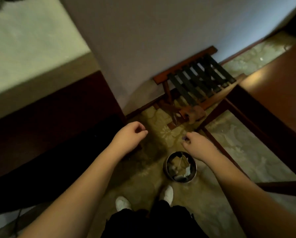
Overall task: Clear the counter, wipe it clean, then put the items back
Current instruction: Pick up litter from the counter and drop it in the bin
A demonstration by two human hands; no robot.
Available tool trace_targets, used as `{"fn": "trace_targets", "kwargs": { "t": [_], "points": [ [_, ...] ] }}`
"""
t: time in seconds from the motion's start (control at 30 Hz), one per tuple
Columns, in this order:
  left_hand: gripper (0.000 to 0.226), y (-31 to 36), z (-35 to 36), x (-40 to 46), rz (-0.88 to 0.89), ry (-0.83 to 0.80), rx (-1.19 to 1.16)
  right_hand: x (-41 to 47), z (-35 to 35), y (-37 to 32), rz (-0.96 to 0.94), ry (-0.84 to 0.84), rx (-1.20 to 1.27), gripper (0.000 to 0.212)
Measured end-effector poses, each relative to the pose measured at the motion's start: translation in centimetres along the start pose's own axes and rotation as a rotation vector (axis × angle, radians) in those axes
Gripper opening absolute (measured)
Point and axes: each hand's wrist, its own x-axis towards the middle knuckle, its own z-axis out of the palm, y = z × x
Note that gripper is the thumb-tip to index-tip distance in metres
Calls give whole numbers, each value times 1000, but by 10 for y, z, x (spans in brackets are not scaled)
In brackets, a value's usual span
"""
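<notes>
I am looking down at a patterned carpet. The pale green counter top (32,48) on a dark wooden base lies at the upper left. My left hand (131,133) hovers in front of that base with loosely curled fingers and nothing in it. My right hand (196,143) hangs just above and behind a round metal waste bin (167,167), its fingers also loosely curled and nothing visible in them. The bin stands on the floor and holds crumpled paper and wrappers.
A folding wooden luggage rack (197,79) with black straps stands against the white wall ahead. A brown wooden table (272,93) fills the right side, its leg close to my right arm. My white shoes (167,193) stand just behind the bin.
</notes>
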Motion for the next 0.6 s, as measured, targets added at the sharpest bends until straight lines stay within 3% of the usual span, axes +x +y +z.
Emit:
{"fn": "trace_targets", "kwargs": {
  "t": [0.37,0.6],
  "points": [
    [8,-33,-150,-132,162,321,-139,-60,-68,-173,-358,229,-34,27],
    [8,-79,-222,-182,257,682,-251,-94,-91,-277,-618,371,88,17]
  ]
}}
